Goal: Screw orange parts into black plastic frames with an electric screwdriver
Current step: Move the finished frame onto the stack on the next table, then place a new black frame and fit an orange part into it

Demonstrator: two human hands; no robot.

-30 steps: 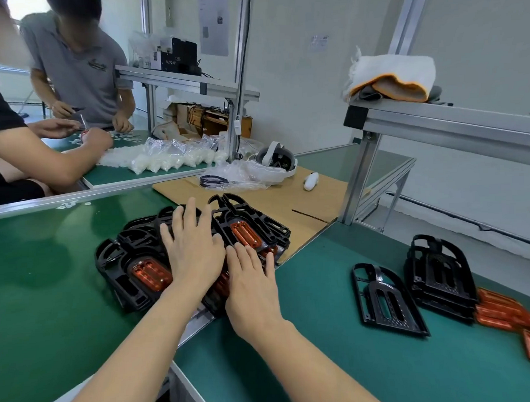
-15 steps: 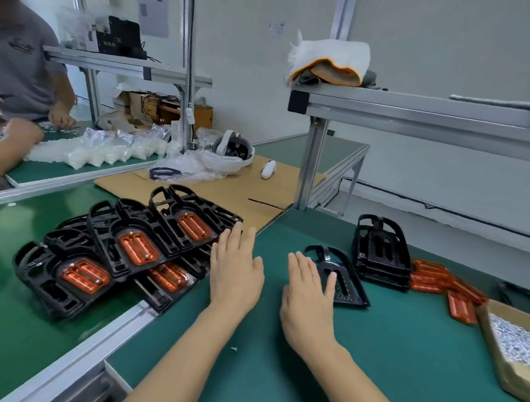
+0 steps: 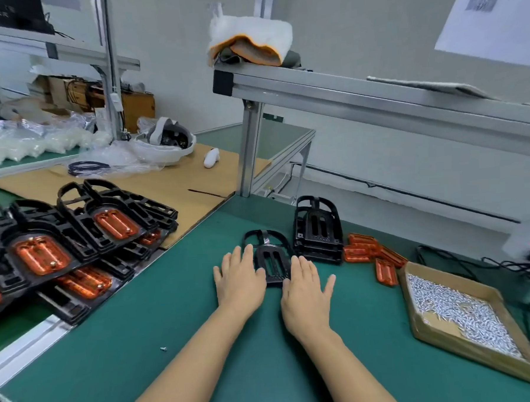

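Now both hands, left (image 3: 239,279) and right (image 3: 305,294), lay flat with straight fingers beside the frame (image 3: 270,260) at centre; it was best squared before adding an orange part (image 3: 385,271).

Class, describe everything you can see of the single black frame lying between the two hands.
The black frame looks like moulded plastic: an arched outer loop at the far end and two long slots down its middle. It lies flat on the green mat and holds no orange part. The left hand and right hand lie flat-fingered at its sides, fingertips at its edges. A stack of frames stands just right.
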